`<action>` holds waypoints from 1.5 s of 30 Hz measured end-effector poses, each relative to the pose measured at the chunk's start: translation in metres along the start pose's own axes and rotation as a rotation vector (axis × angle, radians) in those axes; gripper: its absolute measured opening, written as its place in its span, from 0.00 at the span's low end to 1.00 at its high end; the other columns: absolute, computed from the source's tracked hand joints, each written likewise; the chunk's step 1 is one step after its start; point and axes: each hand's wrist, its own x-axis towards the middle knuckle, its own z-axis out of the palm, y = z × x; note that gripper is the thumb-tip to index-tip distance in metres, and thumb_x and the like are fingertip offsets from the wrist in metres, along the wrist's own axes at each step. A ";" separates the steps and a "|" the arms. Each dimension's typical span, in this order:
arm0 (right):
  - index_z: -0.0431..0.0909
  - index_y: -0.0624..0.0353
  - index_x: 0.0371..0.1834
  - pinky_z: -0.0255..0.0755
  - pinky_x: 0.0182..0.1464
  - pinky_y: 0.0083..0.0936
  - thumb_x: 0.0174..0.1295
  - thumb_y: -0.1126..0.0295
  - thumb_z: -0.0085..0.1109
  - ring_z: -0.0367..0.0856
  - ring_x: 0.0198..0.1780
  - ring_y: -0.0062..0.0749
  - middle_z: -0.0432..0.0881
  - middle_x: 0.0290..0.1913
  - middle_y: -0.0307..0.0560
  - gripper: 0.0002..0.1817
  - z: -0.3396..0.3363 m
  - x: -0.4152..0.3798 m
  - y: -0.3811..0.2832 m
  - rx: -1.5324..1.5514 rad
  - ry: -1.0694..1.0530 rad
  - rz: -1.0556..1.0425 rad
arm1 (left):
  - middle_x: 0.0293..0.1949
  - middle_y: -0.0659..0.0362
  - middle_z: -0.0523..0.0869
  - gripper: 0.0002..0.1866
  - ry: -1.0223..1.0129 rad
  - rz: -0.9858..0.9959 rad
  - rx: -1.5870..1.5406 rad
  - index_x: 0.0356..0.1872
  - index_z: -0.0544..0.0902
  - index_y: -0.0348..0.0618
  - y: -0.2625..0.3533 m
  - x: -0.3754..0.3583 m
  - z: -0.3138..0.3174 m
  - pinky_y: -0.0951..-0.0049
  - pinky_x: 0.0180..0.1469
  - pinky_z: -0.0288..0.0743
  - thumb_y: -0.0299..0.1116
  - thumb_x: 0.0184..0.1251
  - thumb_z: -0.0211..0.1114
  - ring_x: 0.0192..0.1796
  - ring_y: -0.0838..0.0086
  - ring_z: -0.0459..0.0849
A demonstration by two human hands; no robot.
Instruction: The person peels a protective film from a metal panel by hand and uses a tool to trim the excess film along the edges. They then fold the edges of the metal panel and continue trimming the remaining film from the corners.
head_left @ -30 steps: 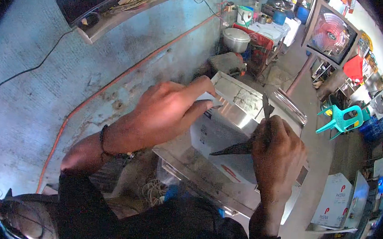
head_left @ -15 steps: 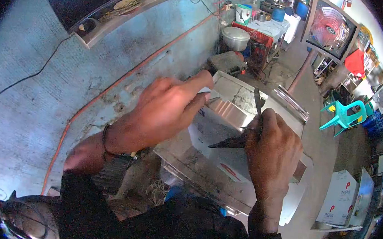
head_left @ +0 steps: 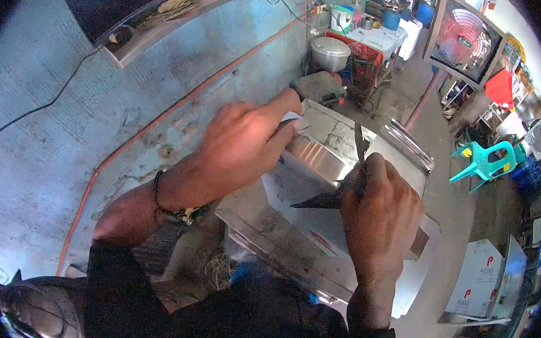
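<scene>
My left hand [head_left: 244, 138] is closed, thumb and forefinger pinching a small white piece of film [head_left: 292, 117] above the upper left corner of a folded sheet-metal piece [head_left: 318, 157]. The metal's upper face is shiny, and a pale protective film with a red mark covers its near side [head_left: 299, 204]. Over the right part of that piece, my right hand [head_left: 382, 214] is wrapped round a dark tool [head_left: 319, 201]. One narrow point of the tool sticks up past the fingers, another points left across the film; the fist hides its middle.
The metal piece rests on a worn workbench [head_left: 247, 218] beside a blue wall [head_left: 181, 90]. Beyond the bench stand a lidded pot [head_left: 330, 53] and a fan on a post [head_left: 465, 41]. To the right are a green plastic chair [head_left: 490, 162] and film-covered panels [head_left: 479, 280].
Both hands keep their grips. The white film piece between my left fingers shows a little more, and the view has shifted slightly.
</scene>
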 end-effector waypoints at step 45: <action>0.74 0.60 0.32 0.79 0.35 0.41 0.57 0.65 0.66 0.87 0.34 0.45 0.83 0.31 0.51 0.11 0.005 -0.001 0.006 -0.016 0.020 -0.017 | 0.22 0.53 0.82 0.18 -0.403 0.843 0.760 0.55 0.82 0.55 0.029 0.046 -0.040 0.56 0.28 0.77 0.32 0.64 0.57 0.29 0.57 0.87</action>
